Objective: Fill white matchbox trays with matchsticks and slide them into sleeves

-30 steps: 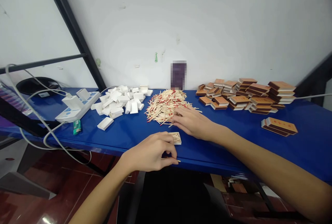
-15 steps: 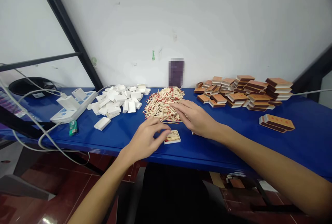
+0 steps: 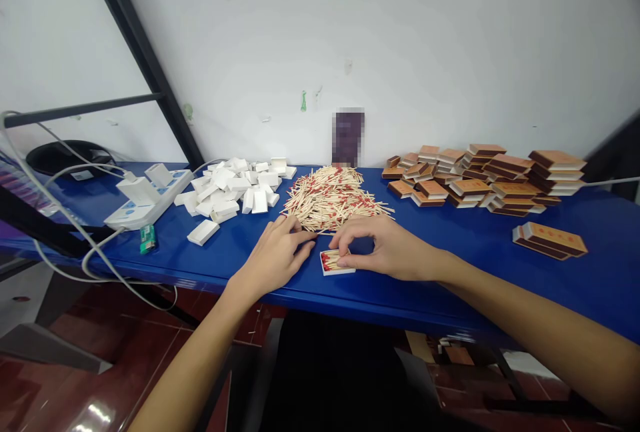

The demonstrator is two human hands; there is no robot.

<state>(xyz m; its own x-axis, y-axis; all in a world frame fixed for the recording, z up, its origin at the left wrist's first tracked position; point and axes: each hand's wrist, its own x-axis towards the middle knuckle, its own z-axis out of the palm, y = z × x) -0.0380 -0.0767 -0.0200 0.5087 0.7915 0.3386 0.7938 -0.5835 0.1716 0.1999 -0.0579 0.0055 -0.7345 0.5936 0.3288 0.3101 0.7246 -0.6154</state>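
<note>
Our right hand has come back from the match pile to the tray at the table's edge, pinching matches in it; our left hand rests open, empty. Filling seems underway; levelling needs light presses.

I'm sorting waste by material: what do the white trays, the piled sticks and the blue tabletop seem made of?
White trays: probably thin matte card, going by their crisp folded walls. Piled sticks: pale bare wood, red-coated tips. Blue tabletop: smooth, glossy, reflecting light; painted metal or plastic, cannot tell which.
</note>
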